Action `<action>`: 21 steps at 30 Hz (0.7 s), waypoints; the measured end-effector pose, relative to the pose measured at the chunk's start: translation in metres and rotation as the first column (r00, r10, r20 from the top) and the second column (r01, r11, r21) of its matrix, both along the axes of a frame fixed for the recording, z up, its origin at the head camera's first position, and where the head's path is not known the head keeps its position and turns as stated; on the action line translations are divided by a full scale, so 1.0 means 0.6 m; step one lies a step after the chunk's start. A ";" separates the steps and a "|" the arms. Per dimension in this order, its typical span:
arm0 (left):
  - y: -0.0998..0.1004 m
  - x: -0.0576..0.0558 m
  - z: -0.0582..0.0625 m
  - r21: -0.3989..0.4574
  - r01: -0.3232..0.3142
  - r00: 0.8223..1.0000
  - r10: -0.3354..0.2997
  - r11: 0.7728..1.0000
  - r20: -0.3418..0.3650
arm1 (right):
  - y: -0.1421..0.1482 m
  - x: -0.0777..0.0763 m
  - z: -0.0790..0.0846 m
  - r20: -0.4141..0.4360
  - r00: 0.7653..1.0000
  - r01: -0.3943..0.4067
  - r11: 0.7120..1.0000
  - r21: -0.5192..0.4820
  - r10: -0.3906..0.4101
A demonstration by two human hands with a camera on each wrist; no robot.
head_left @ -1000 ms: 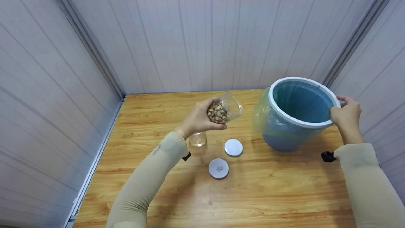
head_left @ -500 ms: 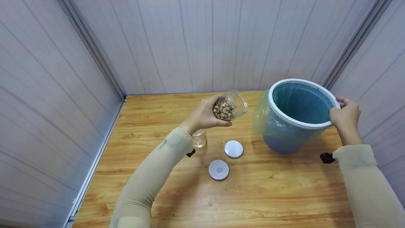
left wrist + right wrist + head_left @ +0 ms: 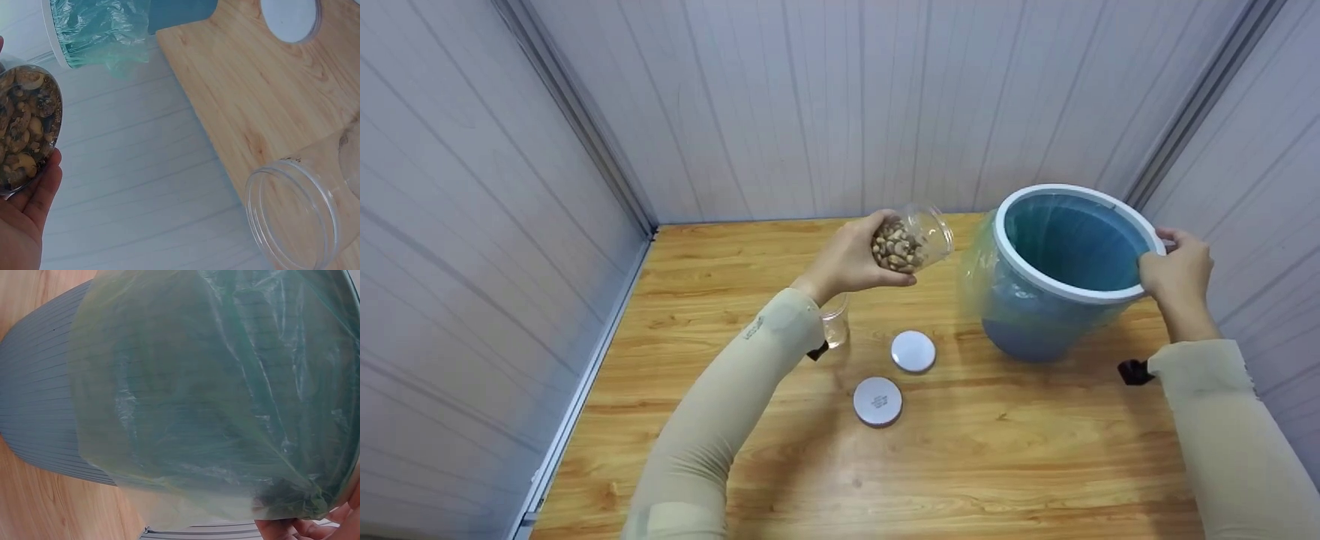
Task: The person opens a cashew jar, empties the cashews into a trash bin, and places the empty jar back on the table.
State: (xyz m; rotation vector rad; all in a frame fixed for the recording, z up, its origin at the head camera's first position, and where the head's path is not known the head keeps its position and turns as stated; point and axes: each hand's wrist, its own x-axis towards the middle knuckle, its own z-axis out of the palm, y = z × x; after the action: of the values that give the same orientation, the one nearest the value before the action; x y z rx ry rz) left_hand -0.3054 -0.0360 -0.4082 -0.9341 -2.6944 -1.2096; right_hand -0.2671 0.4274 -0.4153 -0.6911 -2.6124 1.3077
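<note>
In the head view my left hand [image 3: 851, 259] grips a clear jar [image 3: 931, 231] of nuts [image 3: 898, 247], tilted so its mouth faces right toward the bin. Through the jar's base in the left wrist view, the nuts [image 3: 28, 126] look like cashews among darker pieces. My right hand [image 3: 1179, 277] holds the white rim of a blue trash bin [image 3: 1042, 289] at its right side. A thin green bag [image 3: 185, 399] lines the bin and hangs over its outside. The bin leans slightly; its bottom inside is hard to make out.
A second clear jar [image 3: 835, 327] stands on the wooden table [image 3: 997, 457], partly hidden by my left wrist. Two round white lids [image 3: 913, 351] lie between that jar and the bin. Pale panel walls [image 3: 840, 105] enclose the back and both sides.
My left hand has moved right and slightly up with the jar, nearer the bin. The jar's mouth points more toward the bin. My right hand stays on the rim.
</note>
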 end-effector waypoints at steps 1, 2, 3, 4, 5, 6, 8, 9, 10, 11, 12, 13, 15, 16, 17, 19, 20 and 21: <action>0.001 -0.001 0.002 -0.002 -0.002 1.000 0.002 1.000 0.001 | 0.000 0.000 0.000 0.000 1.000 0.000 1.000 -0.003 0.000; 0.002 -0.002 0.003 -0.005 -0.005 1.000 0.005 1.000 0.001 | 0.000 0.000 0.001 0.000 1.000 0.001 1.000 -0.003 -0.001; 0.004 -0.003 0.005 -0.008 -0.007 1.000 0.007 1.000 0.000 | -0.001 0.000 0.001 0.000 1.000 0.001 1.000 -0.003 -0.001; 0.005 -0.004 0.006 -0.015 -0.008 1.000 0.008 1.000 -0.005 | -0.001 0.000 0.001 -0.001 1.000 0.001 1.000 -0.002 -0.001; 0.006 -0.006 0.008 -0.020 -0.009 1.000 0.009 1.000 -0.008 | -0.001 0.001 0.001 -0.002 1.000 0.002 1.000 -0.002 -0.002; 0.008 -0.008 0.009 -0.026 -0.011 1.000 0.011 1.000 -0.012 | -0.002 0.001 0.001 -0.001 1.000 0.004 1.000 -0.004 -0.004; 0.011 -0.012 0.012 -0.038 -0.016 1.000 0.015 0.999 -0.023 | -0.002 0.003 0.002 0.002 1.000 0.005 1.000 -0.013 -0.005; 0.014 -0.014 0.014 -0.041 -0.017 1.000 0.016 0.999 -0.026 | -0.002 0.004 0.003 0.003 1.000 0.006 1.000 -0.018 -0.006; 0.016 -0.017 0.015 -0.040 -0.017 0.999 0.016 0.999 -0.029 | -0.002 0.004 0.003 0.004 1.000 0.007 1.000 -0.022 -0.007; 0.019 -0.019 0.016 -0.039 -0.018 0.999 0.016 0.999 -0.031 | -0.002 0.005 0.003 0.006 1.000 0.007 1.000 -0.025 -0.007; 0.021 -0.020 0.017 -0.040 -0.020 0.999 0.018 0.999 -0.035 | -0.001 0.005 0.004 0.007 1.000 0.007 1.000 -0.027 -0.007; 0.023 -0.022 0.017 -0.042 -0.021 0.999 0.020 0.999 -0.040 | -0.001 0.006 0.004 0.007 1.000 0.007 1.000 -0.029 -0.006; 0.028 -0.024 0.019 -0.045 -0.022 0.999 0.020 0.999 -0.046 | 0.000 0.006 0.004 0.009 1.000 0.006 1.000 -0.025 -0.006; 0.030 -0.025 0.020 -0.048 -0.023 0.999 0.020 0.999 -0.051 | 0.000 0.006 0.004 0.009 1.000 0.007 1.000 -0.014 -0.007; 0.032 -0.026 0.021 -0.053 -0.024 0.998 0.021 0.998 -0.057 | 0.000 0.007 0.004 0.009 1.000 0.010 1.000 -0.001 -0.010; 0.035 -0.027 0.022 -0.060 -0.024 0.998 0.020 0.998 -0.065 | 0.001 0.008 0.004 0.012 1.000 0.014 1.000 0.026 -0.014; 0.037 -0.027 0.023 -0.063 -0.024 0.997 0.020 0.998 -0.069 | 0.001 0.008 0.004 0.011 1.000 0.017 0.999 0.038 -0.017; 0.039 -0.028 0.024 -0.063 -0.023 0.997 0.019 0.998 -0.074 | 0.002 0.008 0.004 0.009 1.000 0.019 0.999 0.049 -0.019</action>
State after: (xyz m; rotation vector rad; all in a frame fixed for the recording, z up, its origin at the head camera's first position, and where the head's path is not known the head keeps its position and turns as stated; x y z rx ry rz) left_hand -0.3220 -0.0127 -0.3941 -0.9358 -2.6931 -1.0688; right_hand -0.2624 0.4284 -0.4132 -0.7149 -2.6293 1.2337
